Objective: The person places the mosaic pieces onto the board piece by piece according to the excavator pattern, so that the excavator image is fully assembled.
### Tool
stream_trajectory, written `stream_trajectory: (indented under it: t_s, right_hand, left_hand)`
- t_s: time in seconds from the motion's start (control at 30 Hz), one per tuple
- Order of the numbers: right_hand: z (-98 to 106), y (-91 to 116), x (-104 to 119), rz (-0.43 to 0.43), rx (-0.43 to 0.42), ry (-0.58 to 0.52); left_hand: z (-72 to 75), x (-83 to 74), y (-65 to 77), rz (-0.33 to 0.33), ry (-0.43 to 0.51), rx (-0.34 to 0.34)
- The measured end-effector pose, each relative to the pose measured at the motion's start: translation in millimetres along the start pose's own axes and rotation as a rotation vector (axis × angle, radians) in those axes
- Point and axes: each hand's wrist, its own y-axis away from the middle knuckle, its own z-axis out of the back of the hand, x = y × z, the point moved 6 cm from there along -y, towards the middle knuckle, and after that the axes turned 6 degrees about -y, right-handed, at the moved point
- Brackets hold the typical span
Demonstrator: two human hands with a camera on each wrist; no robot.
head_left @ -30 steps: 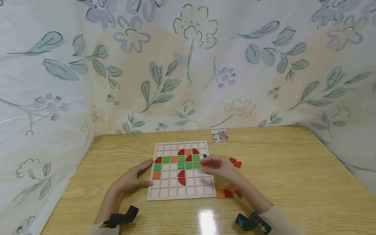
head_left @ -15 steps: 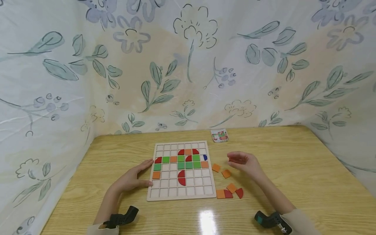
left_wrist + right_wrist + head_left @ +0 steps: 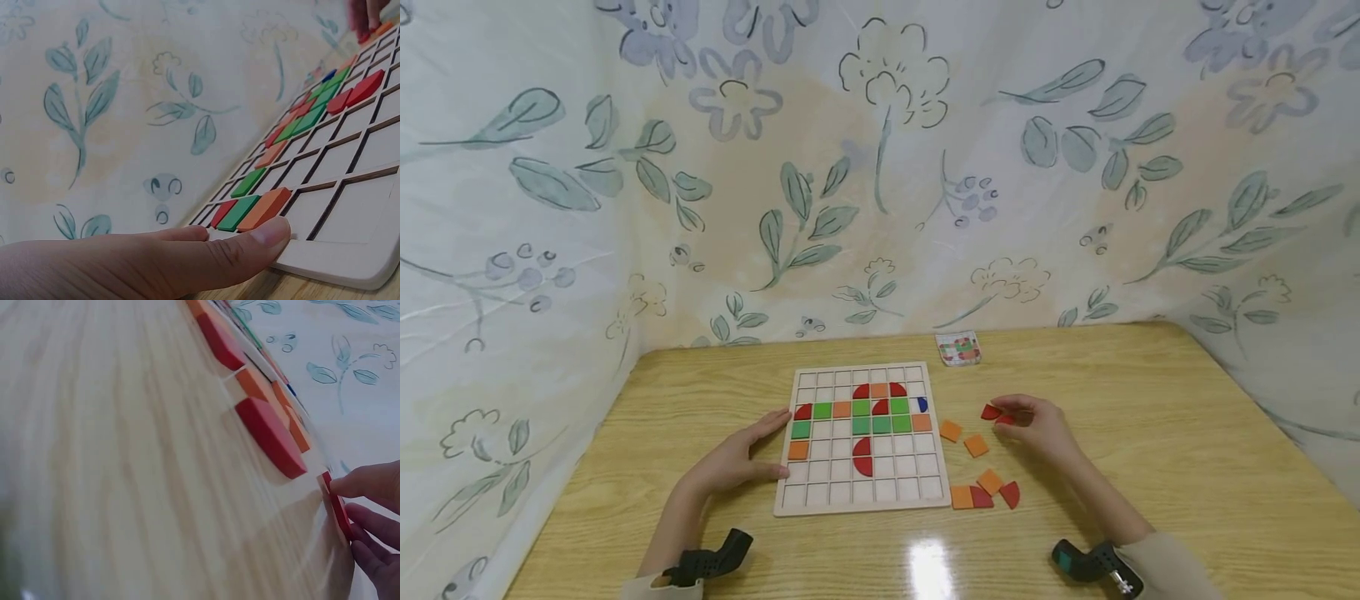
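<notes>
A pale wooden grid board (image 3: 842, 497) lies on the table, with red, green, orange and blue tiles in some cells. Along its left edge rests my left hand (image 3: 733, 456), fingers extended; in the left wrist view the thumb (image 3: 269, 231) lies against the rim near an orange tile (image 3: 265, 209). Right of the board, my right hand (image 3: 1037, 425) pinches a red quarter-circle tile (image 3: 337, 509) between thumb and fingertips, the tile standing tilted on edge. Another red tile (image 3: 991, 412) shows at the fingertips in the head view.
Two loose orange tiles (image 3: 976, 446) lie between the board and my right hand. Nearer the front are more orange tiles (image 3: 962, 497) and red quarter-circle tiles (image 3: 1011, 495). A small pattern card (image 3: 958, 348) lies behind the board. Floral cloth (image 3: 880, 208) hangs behind the table.
My right hand has left the board's right side, where an orange tile now shows in a cell, and moved right to the red tiles, pinching one. The left hand stays put.
</notes>
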Motion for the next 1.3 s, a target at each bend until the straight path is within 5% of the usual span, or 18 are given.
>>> stream_trajectory:
  t_s: [0.2,0.7,1.3]
  right_hand:
    - [-4.5,-3.2,1.9,0.019,-0.025,0.126]
    - [1.6,4.2,2.6,0.066,-0.066,0.237]
    - [-2.4,3.1,5.6,0.112,-0.068,0.234]
  left_hand:
    - [-1.8,0.5,0.0,0.004,0.003,-0.001]
    - [-3.2,-0.1,-0.3,-0.007,0.030,-0.004]
    - [-2.8,1.2,0.8,-0.013,0.006,-0.011]
